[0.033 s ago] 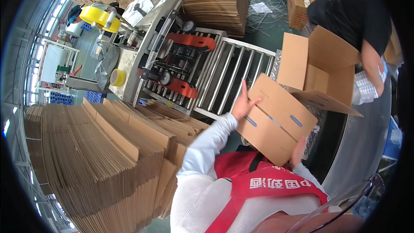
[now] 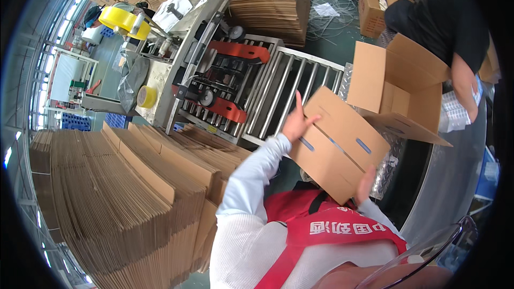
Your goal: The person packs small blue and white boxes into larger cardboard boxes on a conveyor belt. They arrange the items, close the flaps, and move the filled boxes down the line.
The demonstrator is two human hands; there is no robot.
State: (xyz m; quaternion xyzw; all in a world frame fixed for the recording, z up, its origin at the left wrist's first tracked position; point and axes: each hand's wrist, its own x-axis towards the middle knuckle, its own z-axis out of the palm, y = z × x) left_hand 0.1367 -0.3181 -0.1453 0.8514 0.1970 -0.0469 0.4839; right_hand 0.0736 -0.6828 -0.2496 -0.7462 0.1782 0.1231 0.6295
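Note:
A brown cardboard box is held tilted between my two hands, in front of my red apron. Its two top flaps are folded in and meet at a narrow seam, each flap with an oblong slot. On its left side, my left hand has the thumb over the top edge and the fingers stretched along the wall. My right hand presses against the right near side, its fingers partly hidden. Just beyond the box, to the right, stands an open carton with raised flaps.
A roller conveyor leads left into a taping machine with red-orange plates. Flat cardboard stacks fill the left. Beyond the open carton, a co-worker's arm reaches down by clear plastic packaging. Loose strapping lies on the floor.
The box and both my hands have shifted slightly to the left, toward the conveyor. My hold on it looks the same.

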